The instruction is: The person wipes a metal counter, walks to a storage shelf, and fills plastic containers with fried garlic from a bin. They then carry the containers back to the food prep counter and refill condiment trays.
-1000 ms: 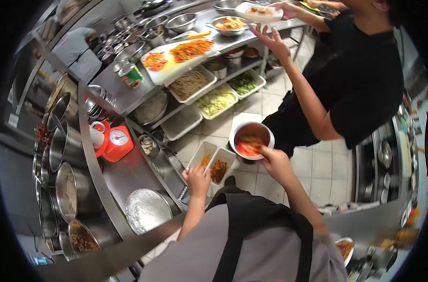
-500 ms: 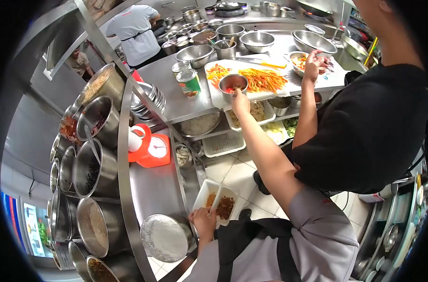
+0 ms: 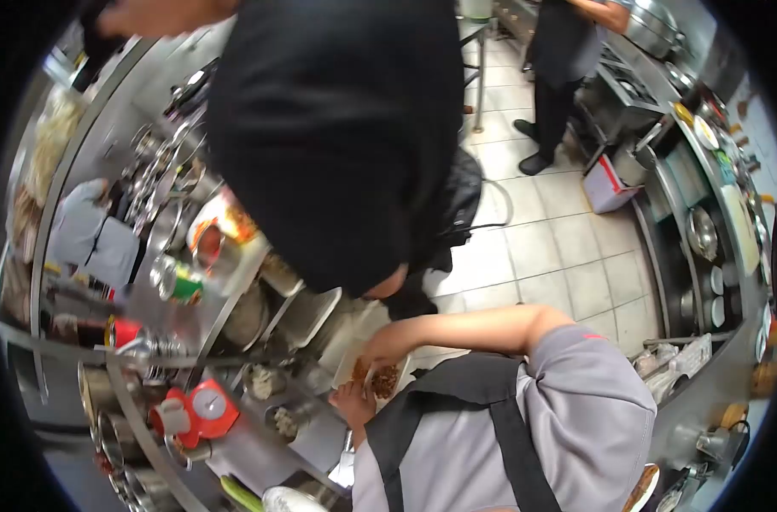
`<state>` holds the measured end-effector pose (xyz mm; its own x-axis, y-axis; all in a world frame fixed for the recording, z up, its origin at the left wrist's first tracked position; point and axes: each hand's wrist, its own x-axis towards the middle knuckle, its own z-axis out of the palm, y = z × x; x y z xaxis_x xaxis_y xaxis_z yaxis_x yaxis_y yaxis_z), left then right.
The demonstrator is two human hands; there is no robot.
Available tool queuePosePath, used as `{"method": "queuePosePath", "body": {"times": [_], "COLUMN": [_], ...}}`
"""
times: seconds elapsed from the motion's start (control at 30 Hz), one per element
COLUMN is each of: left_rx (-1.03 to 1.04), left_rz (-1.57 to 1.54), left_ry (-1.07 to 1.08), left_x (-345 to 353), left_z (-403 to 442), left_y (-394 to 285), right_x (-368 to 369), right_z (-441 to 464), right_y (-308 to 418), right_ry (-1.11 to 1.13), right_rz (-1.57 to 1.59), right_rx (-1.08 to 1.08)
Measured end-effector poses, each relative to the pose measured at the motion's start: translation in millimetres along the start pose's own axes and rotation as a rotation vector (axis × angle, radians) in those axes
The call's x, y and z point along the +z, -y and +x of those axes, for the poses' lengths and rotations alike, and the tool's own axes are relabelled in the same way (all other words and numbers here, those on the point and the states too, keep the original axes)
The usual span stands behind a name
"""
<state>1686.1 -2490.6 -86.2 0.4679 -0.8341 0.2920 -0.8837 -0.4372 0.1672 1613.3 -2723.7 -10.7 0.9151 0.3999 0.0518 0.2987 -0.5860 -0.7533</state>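
A white two-part container (image 3: 344, 363) is low in front of my body, with dark brown crumbly food (image 3: 384, 381) in the right part and orange-brown bits in the left. My left hand (image 3: 353, 401) is closed on its near left edge. From above, my right hand (image 3: 390, 344) reaches down over the container; its fingertips meet the left hand's area and are partly hidden, so I cannot tell whether they grip anything. A small steel pot (image 3: 211, 243) with red contents stands away from both hands, on the counter at upper left.
A person in black (image 3: 337, 128) stands close in front, blocking much of the counter. A red scale (image 3: 211, 408) sits on the left shelf, near a green-labelled can (image 3: 179, 283). Another person (image 3: 552, 77) is at the back, on the tiled floor (image 3: 559, 256). Shelves (image 3: 704, 256) line the right.
My right hand has left the steel pot on the counter and come down to the white container. My left hand stays at the container. The view has swung right, and the person in black is closer.
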Motion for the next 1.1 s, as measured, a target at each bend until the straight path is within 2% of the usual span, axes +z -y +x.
{"method": "queuePosePath", "body": {"times": [0.03,0.1,0.13,0.2,0.27,0.33,0.37,0.43,0.47,0.53,0.57,0.63,0.67,0.73,0.77,0.87,1.0,1.07,1.1], "left_rx": [0.021,0.108,0.152,0.16,0.21,0.245,0.275,0.351,0.393,0.46,0.484,0.541,0.57,0.627,0.69,0.856,1.039,1.106,1.158], "left_rz": [-0.018,-0.115,-0.126,-0.219,-0.298,-0.342,-0.366,-0.404,-0.419,-0.444,-0.452,-0.467,-0.478,-0.489,-0.522,-0.567,-0.655,-0.672,-0.694], "left_ry": [-0.008,0.105,0.12,0.089,0.041,0.058,0.057,0.102,0.106,0.116,0.12,0.129,0.126,0.146,0.096,0.102,0.122,0.156,0.163], "left_x": [9,22,30,53,81,101,114,121,129,143,148,159,168,184,197,219,221,220,218], "left_z": [14,43,59,87,117,150,165,202,221,259,280,326,350,399,423,493,567,590,601], "left_y": [-21,-71,-100,-162,-219,-281,-305,-357,-376,-415,-434,-471,-490,-532,-555,-633,-752,-802,-825], "right_x": [-9,-26,-30,-16,-27,-35,-42,-56,-67,-96,-111,-150,-163,-181,-185,-207,-217,-215,-209], "right_z": [-57,-172,-225,-331,-424,-506,-538,-584,-600,-624,-632,-644,-652,-673,-683,-720,-767,-785,-794], "right_y": [-1,-3,-9,-36,-32,-30,-31,-30,-32,-35,-36,-47,-59,-85,-94,-115,-122,-119,-119], "right_ry": [0.003,-0.223,-0.27,-0.477,-0.556,-0.719,-0.736,-0.834,-0.847,-0.941,-0.961,-1.087,-1.122,-1.051,-1.091,-1.024,-1.124,-1.295,-1.302], "right_rz": [-0.008,0.038,0.03,-0.169,-0.195,-0.179,-0.18,-0.199,-0.19,-0.163,-0.151,-0.059,-0.066,-0.166,-0.142,-0.138,-0.118,-0.046,-0.032], "right_rx": [0.105,0.287,0.512,0.812,1.104,1.242,1.251,1.431,1.448,1.326,1.354,1.17,1.195,1.237,1.269,1.399,1.527,1.598,1.613]}}
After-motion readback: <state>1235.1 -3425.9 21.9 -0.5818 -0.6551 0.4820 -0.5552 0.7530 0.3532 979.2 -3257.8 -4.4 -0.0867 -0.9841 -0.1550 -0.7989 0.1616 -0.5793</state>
